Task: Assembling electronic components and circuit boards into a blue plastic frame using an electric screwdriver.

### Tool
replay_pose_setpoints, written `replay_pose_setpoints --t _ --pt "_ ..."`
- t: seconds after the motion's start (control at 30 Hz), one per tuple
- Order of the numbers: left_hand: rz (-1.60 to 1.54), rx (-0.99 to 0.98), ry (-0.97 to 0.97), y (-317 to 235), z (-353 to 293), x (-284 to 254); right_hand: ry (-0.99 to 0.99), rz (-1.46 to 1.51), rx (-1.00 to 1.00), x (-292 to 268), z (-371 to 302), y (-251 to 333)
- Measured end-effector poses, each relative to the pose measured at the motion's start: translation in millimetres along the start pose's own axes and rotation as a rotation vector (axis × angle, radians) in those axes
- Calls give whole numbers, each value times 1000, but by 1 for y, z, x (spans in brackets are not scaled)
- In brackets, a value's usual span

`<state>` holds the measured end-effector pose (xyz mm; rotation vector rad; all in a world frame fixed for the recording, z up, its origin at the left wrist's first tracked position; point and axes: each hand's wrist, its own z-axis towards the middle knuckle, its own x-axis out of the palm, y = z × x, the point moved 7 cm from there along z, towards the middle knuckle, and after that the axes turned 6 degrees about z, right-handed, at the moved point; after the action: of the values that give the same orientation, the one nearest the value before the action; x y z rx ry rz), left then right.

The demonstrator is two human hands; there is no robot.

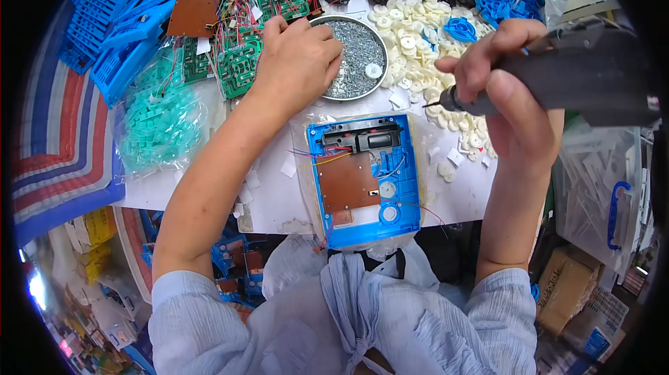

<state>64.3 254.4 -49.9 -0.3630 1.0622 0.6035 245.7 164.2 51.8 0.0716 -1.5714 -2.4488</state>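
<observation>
My left hand (298,55) reaches over the left side of a round metal dish (385,61) full of small screws (354,37). Its fingers curl down at the screws, and the fingertips are hidden. A white plastic wheel (373,70) lies on the screws. In my right hand (512,96) is a dark electric screwdriver (578,72), its thin bit pointing left above white wheels. Between my forearms, a blue plastic housing (412,187) lies with its inside facing up. It holds a brown circuit board (345,183), a black part (380,139) and several thin wires.
Behind the dish spreads a heap of white wheels (411,23). Green circuit boards (240,65) with tangled wires and a bag of teal parts (164,107) lie left. Blue housings (115,27) are piled far left. A clear bin (599,187) stands right.
</observation>
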Motion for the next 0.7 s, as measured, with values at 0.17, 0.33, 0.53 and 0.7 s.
replay_pose_setpoints --t 0.17,0.33,0.53,0.7 --pt "-481 73 -4 -53 -22 -36 -61 211 -124 33 -17 16" --pt "-721 33 -14 -83 -44 -62 3 277 -87 52 -28 29" --pt "-689 5 -69 -85 -48 -66 -10 266 -71 56 -31 23" --pt "-659 14 -107 -84 -46 -67 -16 253 -84 53 -29 29"
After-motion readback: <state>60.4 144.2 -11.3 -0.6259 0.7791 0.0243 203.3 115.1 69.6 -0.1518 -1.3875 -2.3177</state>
